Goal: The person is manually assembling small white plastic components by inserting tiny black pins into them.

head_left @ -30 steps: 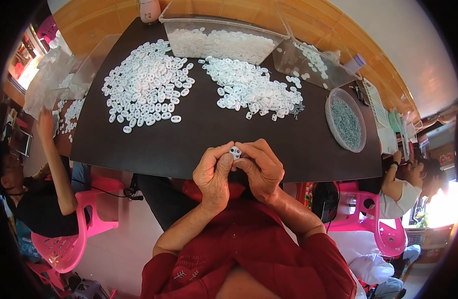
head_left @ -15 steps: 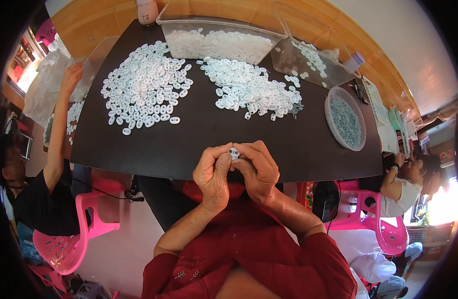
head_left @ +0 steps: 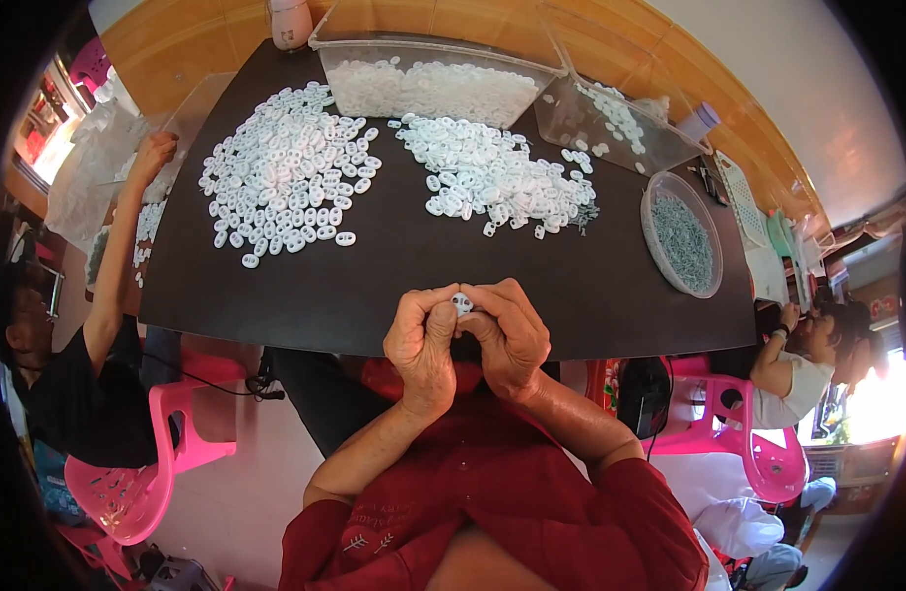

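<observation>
Close to the table's near edge, a small white oval plastic piece with two dark holes (head_left: pixel 462 303) is pinched between both my hands. My left hand (head_left: pixel 420 345) grips it with thumb and forefinger, the other fingers curled in. From the other side my right hand (head_left: pixel 512 340) closes on the same piece, its thumb beneath. The fingers cover much of its rim. Beyond them on the dark table (head_left: pixel 374 295) lie a left pile of white oval two-hole pieces (head_left: pixel 291 167) and a right pile of similar white pieces (head_left: pixel 502 177).
At the back stand a clear bin of white parts (head_left: pixel 428 89) and a second clear bin (head_left: pixel 620 128). A round tub of small grey metal-looking parts (head_left: pixel 681 241) is at the right. Other people sit on pink chairs, one at left (head_left: pixel 79 394), one at right (head_left: pixel 803 369).
My hands and the pinched piece stay almost in place, with only a slight shift. The person at the left has lowered the raised hand a little and moved it rightward.
</observation>
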### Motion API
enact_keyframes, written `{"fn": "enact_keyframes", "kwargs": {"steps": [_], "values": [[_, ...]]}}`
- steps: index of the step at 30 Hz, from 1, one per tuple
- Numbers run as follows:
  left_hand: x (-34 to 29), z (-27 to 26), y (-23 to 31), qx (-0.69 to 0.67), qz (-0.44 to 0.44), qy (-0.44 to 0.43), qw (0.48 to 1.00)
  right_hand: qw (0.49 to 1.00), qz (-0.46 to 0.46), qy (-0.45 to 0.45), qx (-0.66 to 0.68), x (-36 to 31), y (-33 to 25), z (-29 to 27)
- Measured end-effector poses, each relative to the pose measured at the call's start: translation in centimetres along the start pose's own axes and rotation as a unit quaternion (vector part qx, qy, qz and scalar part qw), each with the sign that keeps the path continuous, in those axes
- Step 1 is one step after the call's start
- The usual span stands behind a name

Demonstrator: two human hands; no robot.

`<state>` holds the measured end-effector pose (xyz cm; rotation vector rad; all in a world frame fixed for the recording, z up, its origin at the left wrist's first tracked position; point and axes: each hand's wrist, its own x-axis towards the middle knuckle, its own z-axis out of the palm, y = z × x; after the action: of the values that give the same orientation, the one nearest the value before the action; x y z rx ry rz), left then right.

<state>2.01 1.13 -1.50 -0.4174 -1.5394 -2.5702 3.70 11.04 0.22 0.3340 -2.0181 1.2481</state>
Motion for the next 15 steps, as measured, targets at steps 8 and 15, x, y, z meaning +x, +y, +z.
{"fn": "enact_keyframes", "kwargs": {"steps": [8,15], "values": [[-0.05,0.50,-0.10,0.024,0.020,0.004,1.000,0.996,-0.063,0.010,-0.069,0.24,0.25,-0.13],[-0.07,0.42,-0.60,0.076,0.056,-0.006,0.996,0.994,-0.068,0.015,-0.086,-0.27,0.46,-0.39]]}}
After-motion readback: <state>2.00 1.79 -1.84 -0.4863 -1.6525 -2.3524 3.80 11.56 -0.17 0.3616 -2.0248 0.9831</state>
